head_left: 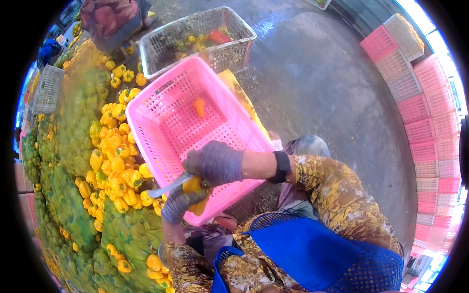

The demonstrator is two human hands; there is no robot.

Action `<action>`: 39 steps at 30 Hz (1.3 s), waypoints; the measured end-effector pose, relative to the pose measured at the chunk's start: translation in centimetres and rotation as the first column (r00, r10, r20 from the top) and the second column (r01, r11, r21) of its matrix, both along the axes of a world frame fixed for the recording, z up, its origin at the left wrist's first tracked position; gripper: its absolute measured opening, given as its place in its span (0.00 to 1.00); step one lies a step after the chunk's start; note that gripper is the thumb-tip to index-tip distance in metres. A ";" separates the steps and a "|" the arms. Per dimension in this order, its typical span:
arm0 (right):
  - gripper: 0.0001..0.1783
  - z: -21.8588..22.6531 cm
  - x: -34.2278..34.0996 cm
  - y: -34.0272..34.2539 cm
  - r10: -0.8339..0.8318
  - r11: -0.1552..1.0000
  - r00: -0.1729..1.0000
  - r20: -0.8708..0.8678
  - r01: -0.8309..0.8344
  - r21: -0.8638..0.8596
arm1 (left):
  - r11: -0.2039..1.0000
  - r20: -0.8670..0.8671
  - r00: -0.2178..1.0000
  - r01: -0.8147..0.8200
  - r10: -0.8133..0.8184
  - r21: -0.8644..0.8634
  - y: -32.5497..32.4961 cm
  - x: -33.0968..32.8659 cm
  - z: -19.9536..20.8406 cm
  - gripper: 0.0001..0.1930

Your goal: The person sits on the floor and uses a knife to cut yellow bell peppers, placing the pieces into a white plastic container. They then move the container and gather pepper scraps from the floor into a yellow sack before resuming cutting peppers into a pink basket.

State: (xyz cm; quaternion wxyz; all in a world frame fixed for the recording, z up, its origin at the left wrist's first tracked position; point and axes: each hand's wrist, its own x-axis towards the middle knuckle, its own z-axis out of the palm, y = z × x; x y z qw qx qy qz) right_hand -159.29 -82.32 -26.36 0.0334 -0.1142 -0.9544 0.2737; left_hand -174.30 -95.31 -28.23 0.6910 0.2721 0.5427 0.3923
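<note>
Both my hands wear grey gloves and meet over the near end of a pink plastic crate. My left hand is closed around a yellow bell pepper, partly hidden by the fingers. In my right hand is a knife, its blade pointing left and lying against the pepper. The handle is hidden in the glove. Inside the crate lies one orange-yellow pepper. Left of the crate, many loose yellow peppers are heaped.
Green mesh sacks of peppers fill the left side. Beyond the pink crate stands a dirty white crate with some peppers and something red inside. Another person is at the far left. Stacked pink and white crates line the right wall.
</note>
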 end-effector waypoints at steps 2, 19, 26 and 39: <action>0.19 0.3 0.0 -0.1 0.015 0.995 1.000 0.015 -0.014 -0.103 | 0.991 -0.008 0.994 0.110 -0.110 0.072 0.0 -0.8 -0.4 0.29; 0.17 -1.1 -0.8 4.2 -0.147 0.989 0.911 -0.385 0.147 -0.028 | 0.987 0.368 0.927 -0.117 0.067 0.114 3.5 -0.5 -0.4 0.30; 0.23 -2.2 -3.8 25.1 -0.614 0.707 0.462 -0.639 0.682 -0.186 | 0.918 -0.060 0.923 -0.370 0.381 0.140 4.0 -0.4 -3.5 0.35; 0.24 -12.5 7.1 41.0 -0.698 0.579 0.716 -0.026 0.585 0.568 | 0.990 -0.492 0.860 -0.114 0.138 0.078 3.3 -0.6 -5.5 0.26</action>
